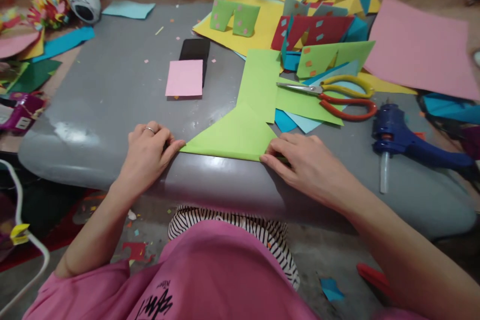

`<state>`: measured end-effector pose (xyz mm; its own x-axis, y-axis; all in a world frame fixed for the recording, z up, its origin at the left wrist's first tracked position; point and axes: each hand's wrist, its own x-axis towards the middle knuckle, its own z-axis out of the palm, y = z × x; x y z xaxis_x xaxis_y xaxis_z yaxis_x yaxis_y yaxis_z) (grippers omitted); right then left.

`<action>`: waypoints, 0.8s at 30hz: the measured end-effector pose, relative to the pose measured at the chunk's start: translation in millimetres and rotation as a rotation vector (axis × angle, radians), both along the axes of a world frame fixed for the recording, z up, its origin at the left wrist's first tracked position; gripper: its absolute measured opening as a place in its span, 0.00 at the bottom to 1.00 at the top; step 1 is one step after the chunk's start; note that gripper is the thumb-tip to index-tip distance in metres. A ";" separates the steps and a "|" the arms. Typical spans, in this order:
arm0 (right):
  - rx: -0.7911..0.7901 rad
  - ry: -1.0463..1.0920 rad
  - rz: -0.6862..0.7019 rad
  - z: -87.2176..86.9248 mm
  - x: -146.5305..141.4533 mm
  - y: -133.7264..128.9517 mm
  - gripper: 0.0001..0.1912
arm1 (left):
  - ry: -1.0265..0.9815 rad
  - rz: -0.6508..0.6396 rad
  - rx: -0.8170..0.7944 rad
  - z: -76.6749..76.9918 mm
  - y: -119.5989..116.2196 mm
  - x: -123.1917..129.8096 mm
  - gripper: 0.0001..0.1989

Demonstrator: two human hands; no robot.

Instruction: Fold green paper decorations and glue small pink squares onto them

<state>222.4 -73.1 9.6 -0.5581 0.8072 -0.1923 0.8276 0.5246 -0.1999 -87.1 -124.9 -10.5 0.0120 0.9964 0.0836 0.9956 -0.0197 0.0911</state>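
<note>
A light green paper (232,132) lies at the front edge of the grey table (123,85), with a narrow fold along its near side. My left hand (152,147) pinches the left corner of that fold between thumb and fingers. At the right end of the same fold, my right hand (294,160) grips the paper, its fingers curled. Another light green piece (258,80) reaches away from the folded part. Scissors (326,91) with yellow and red handles rest on papers beyond my right hand.
A blue glue gun (397,132) lies at the right. Pink paper squares (184,78) sit over a black phone (195,50). Cut and folded papers (318,30) crowd the back right. A white tape roll (84,2) stands back left, and a large pink sheet (420,47) far right.
</note>
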 end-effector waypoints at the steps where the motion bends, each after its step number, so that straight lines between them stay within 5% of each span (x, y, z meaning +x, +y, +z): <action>1: 0.003 0.001 0.001 0.2 -0.1 0.0 0.16 | 0.009 0.034 0.017 -1.1 0.4 -2.6 0.16; 6: -0.001 -0.002 -0.001 3.0 -1.3 -0.5 0.15 | -0.064 0.122 0.375 3.8 -11.0 -2.0 0.07; 9: -0.009 -0.004 0.002 3.7 -1.4 -0.8 0.15 | -0.154 -0.142 0.665 9.2 -27.9 28.4 0.15; 11: -0.003 0.001 0.013 3.1 -0.6 -0.8 0.15 | -0.093 -0.525 0.537 9.0 -35.3 57.9 0.20; 12: 0.004 0.004 0.019 2.7 0.0 -0.7 0.15 | -0.026 -0.620 0.450 7.2 -36.6 72.2 0.22; 16: 0.021 0.009 0.039 1.4 1.8 0.2 0.15 | 0.075 -0.595 0.270 -7.7 -30.1 105.8 0.37; 24: 0.058 0.068 0.046 -3.5 5.1 -0.7 0.17 | 0.102 -0.563 0.183 -21.3 -29.2 101.3 0.42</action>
<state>227.5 -73.8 6.0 -0.6053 0.7888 -0.1069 0.7877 0.5743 -0.2230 14.3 -154.1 -31.7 0.5510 0.8039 0.2239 0.8310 -0.5532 -0.0590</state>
